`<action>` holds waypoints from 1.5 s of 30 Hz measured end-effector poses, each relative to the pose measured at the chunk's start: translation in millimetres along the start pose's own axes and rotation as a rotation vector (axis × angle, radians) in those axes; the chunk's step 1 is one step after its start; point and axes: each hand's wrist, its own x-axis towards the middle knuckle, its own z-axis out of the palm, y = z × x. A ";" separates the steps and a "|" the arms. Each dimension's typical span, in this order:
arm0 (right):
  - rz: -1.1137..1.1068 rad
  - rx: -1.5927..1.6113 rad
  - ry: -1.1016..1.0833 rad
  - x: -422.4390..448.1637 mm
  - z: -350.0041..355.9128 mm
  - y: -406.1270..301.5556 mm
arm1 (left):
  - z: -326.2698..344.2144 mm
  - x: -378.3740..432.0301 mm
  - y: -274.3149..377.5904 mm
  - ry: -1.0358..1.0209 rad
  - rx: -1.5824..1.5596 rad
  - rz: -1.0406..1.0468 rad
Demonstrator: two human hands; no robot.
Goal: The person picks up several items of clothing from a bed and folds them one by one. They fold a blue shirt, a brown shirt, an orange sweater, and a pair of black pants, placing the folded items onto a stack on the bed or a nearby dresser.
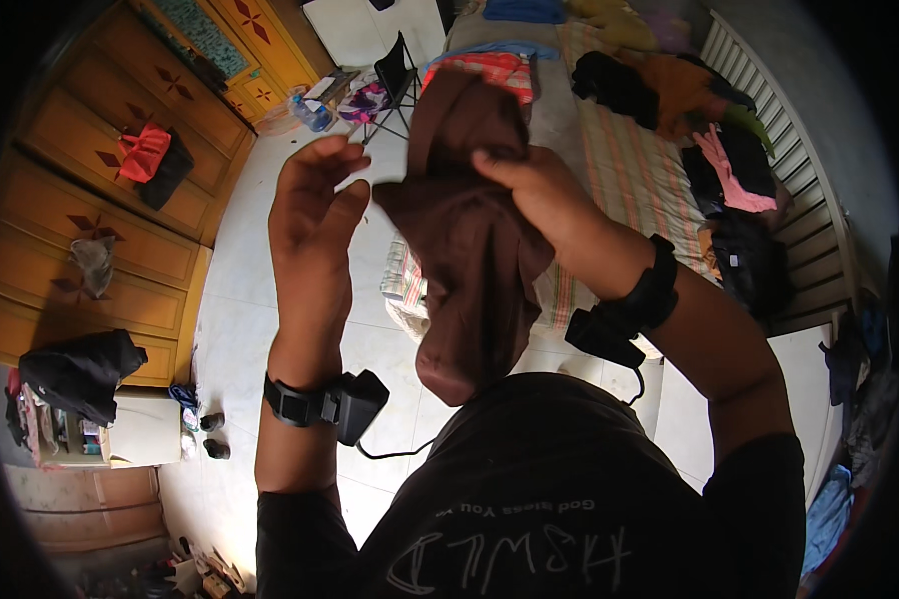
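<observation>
A dark brown cloth garment [479, 254] hangs in front of my chest, loosely folded over on itself. My right hand [528, 183] grips it at its upper right side, with the thumb on top of the cloth; the fingers behind are hidden. To the left of the cloth, my left hand [322, 191] is raised with curled fingers apart from the thumb, holding nothing. A small gap separates it from a pointed corner of the garment. Both wrists wear black strapped devices with cables.
Beyond the garment stands a bed with a striped sheet [622, 180], bearing heaped clothes [674, 90] and a pink garment [734, 176] near the slatted rail. A black folding chair [395, 75] stands by its far left corner. Wooden wardrobes [105, 277] line the left.
</observation>
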 end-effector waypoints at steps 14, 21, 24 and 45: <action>-0.188 -0.279 0.040 -12.1 -19.4 -61.6 | -24.5 -43.1 -96.2 -0.098 -0.111 -0.443; -0.094 -0.675 0.374 -16.7 -109.8 -78.5 | -71.0 -22.0 -81.3 0.250 -0.268 -0.503; -0.197 -0.843 0.320 -18.9 -140.1 -64.6 | -64.6 -12.1 -72.1 0.227 -0.234 -0.326; -0.279 -0.967 -0.091 -62.5 -143.9 -111.2 | -74.6 0.1 16.1 -0.816 0.745 -0.300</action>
